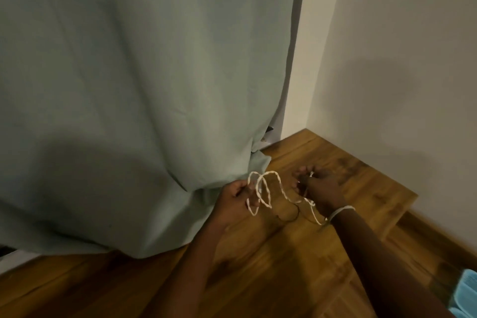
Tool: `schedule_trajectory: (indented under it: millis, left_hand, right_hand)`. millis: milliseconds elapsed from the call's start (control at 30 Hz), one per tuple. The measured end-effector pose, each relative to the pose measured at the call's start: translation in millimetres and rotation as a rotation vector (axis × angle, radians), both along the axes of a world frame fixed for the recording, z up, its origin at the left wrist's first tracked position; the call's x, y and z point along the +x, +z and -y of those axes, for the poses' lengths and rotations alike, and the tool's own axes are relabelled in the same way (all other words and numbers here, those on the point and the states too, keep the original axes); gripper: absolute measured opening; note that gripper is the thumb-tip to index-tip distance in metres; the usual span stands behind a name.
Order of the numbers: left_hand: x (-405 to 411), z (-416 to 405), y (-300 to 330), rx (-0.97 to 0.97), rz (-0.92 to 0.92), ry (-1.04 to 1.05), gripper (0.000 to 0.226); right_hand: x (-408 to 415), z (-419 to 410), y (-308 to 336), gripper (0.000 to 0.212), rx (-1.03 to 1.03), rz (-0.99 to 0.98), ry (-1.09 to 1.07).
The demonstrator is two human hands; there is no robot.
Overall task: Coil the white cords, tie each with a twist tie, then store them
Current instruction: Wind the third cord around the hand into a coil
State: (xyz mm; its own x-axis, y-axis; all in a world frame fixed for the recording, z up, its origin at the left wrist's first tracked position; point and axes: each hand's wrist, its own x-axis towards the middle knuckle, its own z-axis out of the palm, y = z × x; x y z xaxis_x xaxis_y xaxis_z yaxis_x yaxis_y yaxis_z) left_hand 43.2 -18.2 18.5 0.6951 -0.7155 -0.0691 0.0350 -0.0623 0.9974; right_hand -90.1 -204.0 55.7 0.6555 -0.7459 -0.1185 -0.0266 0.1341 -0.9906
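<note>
1. The left hand (233,197) sits just left of the frame's centre-bottom, fingers curled closed in a pinch; it holds two or three loose loops of a twisted white cord (265,193) that stand up and hang down from the fingertips.
2. The right hand (318,188) lies at about three o'clock from the left hand, near but not touching it; its fingers are bent inward and closed on another stretch of the same cord, and a small pale bit shows between the fingertips, too small to tell what it is.
3. The cord sags in a slack arc between the two hands; further along it passes under the right hand and a strand crosses the right wrist (340,212) like a band; whether it is wrapped fully round cannot be told.
4. A thin dark strand (296,215) dangles below the cord between the hands; its nature is unclear.
5. Both hands hover over a brown wooden plank floor (284,266); a raised wooden step (361,183) lies under and beyond the right hand.
6. A large pale green cloth curtain (142,85) fills the frame from nine to twelve o'clock, its hem bunching on the floor just beside the left hand.
7. A plain white wall (400,59) stands at two o'clock; a light blue ribbed object (466,289) shows at the five o'clock edge, cut off.
</note>
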Motion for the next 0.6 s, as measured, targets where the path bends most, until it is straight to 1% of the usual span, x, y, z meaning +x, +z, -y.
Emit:
schedule_trajectory:
  millis: [67, 100, 167, 200, 233, 267, 300, 333, 367, 400, 433, 467, 500, 533, 567, 600]
  left_hand:
    - [7, 0, 10, -0.029, -0.058, 0.083, 0.017]
    - [9, 1, 15, -0.038, -0.071, 0.106, 0.017]
    - [11, 2, 24, -0.050, -0.083, 0.110, 0.014]
    - [10, 4, 29, -0.050, -0.072, 0.102, 0.014]
    - [9, 7, 33, -0.042, -0.051, 0.088, 0.015]
    - [7, 9, 38, -0.026, -0.026, 0.071, 0.016]
    - [6, 11, 42, -0.005, 0.003, 0.049, 0.017]
    - [4, 13, 45, 0.014, 0.037, 0.026, 0.018]
    - [2, 15, 49, 0.031, 0.078, 0.000, 0.019]
    - [-1, 18, 53, 0.043, 0.113, -0.032, 0.019]
    - [-3, 20, 58, 0.052, 0.136, -0.072, 0.018]
    - [-6, 23, 63, 0.059, 0.147, -0.118, 0.018]
    - [-8, 25, 67, 0.070, 0.156, -0.163, 0.018]
    - [-10, 27, 72, 0.078, 0.166, -0.202, 0.020]
    - [-10, 27, 77, 0.081, 0.186, -0.229, 0.021]
    - [-10, 26, 82, 0.077, 0.217, -0.244, 0.021]
  right_hand:
    - [-5, 19, 0, 0.001, -0.064, -0.066, -0.049]
    - [-7, 27, -4, 0.004, -0.136, -0.116, -0.050]
    - [-11, 34, -12, 0.006, -0.291, -0.243, 0.037]
    - [-14, 37, -16, 0.005, -0.336, -0.315, 0.104]
    - [-16, 34, -14, 0.009, -0.356, -0.405, 0.174]
    - [-17, 32, -11, 0.017, -0.367, -0.508, 0.250]
    - [-16, 28, -5, 0.029, -0.447, -0.611, 0.293]
    - [-15, 24, 5, 0.036, -0.608, -0.687, 0.267]
    - [-12, 21, 15, 0.039, -0.812, -0.700, 0.159]
    - [-10, 16, 28, 0.037, -1.003, -0.598, 0.010]
    - [-6, 11, 41, 0.034, -1.119, -0.419, -0.067]
    - [-2, 7, 55, 0.033, -1.147, -0.255, -0.014]
    - [4, 7, 66, 0.037, -1.116, -0.157, 0.158]
    - [11, 7, 73, 0.042, -1.071, -0.157, 0.400]
    - [17, 7, 78, 0.042, -1.055, -0.208, 0.616]
    - [21, 11, 79, 0.036, -1.060, -0.232, 0.754]
